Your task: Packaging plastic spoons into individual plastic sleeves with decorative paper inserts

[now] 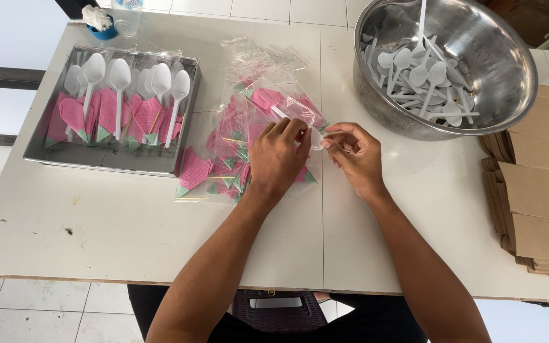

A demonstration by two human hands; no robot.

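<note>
White table (128, 235): tray (106, 159), bowl (376, 101), cardboard (541, 190).

A white plastic spoon (316, 136) sits bowl-end out between both hands, its handle slipped into a clear bag (287, 113) holding a pink folded napkin, atop the pile of similar bags mid-table.

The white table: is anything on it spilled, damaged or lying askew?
Nothing is spilled or broken. The clear bags with pink napkins lie in a loose, overlapping heap on the white table, unlike the neat row in the metal tray. One white spoon stands steeply against the steel bowl.
</note>
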